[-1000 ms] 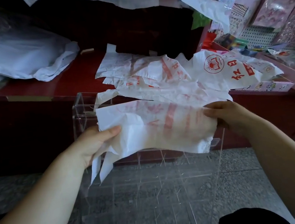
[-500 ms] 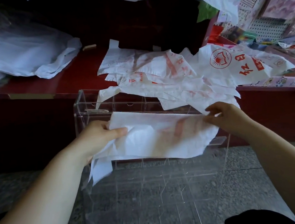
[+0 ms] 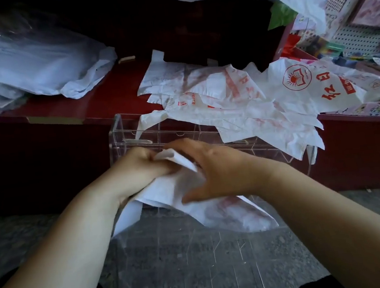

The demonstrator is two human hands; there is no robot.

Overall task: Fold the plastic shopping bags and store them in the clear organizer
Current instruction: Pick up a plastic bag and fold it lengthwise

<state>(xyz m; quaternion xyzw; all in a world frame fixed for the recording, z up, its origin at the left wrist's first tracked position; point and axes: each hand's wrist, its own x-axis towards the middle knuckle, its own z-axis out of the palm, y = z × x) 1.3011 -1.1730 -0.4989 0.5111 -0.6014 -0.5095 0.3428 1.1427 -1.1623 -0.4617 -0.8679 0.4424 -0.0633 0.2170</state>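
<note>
Scrunching pretty much sums up the left hand (image 3: 139,164): its fingers are curled tight round a wad of the thin white plastic bag (image 3: 228,213). The bag is crinkly with faded red print, and its loose end droops in a limp point. Right hand (image 3: 218,169) lies across the same bag, fingers fairly straight and thumb spread wide, resting rather than clutching, though it's a bit blurry. All of that sits just over the clear organizer (image 3: 120,133), hard see-through acrylic with straight dividers, standing against a glossy dark red counter (image 3: 116,95). More wrinkled bags (image 3: 239,104) with red logos sprawl on it, one hanging over the organizer's back edge.
</note>
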